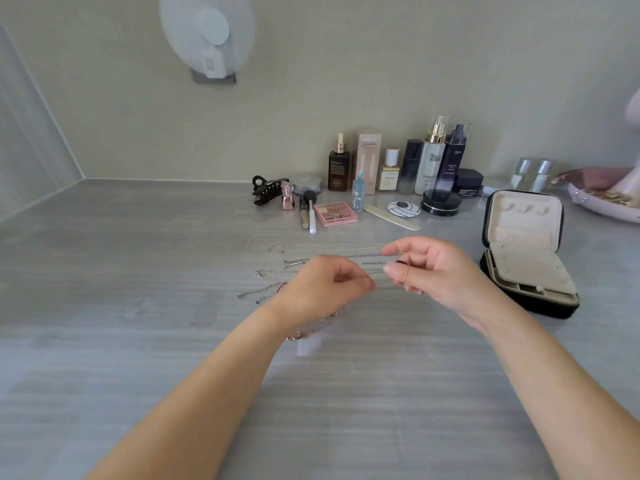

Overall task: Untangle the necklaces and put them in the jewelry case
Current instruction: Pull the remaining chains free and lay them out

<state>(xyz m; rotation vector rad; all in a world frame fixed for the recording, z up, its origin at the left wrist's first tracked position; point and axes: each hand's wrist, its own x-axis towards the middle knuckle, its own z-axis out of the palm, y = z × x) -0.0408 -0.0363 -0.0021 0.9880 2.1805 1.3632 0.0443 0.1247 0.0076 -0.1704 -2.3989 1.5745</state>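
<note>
- Lying in straight rows side by side on the grey table [138,271], the silver chains [270,291] had their clasp ends spread apart at the left, likely so none could tangle.
- The left hand [322,285] was curled, thumb and forefinger pinching a thin chain [379,271], anchoring it, I'd say.
- A rose-gold chain [311,329] lay bunched under that wrist, seemingly unsorted.
- The right hand [436,271] pinched the same chain, holding it stretched between the two.
- The jewelry case [526,251] stood open just right of that hand, no necklace visible inside, handy for the drop-in.
</note>
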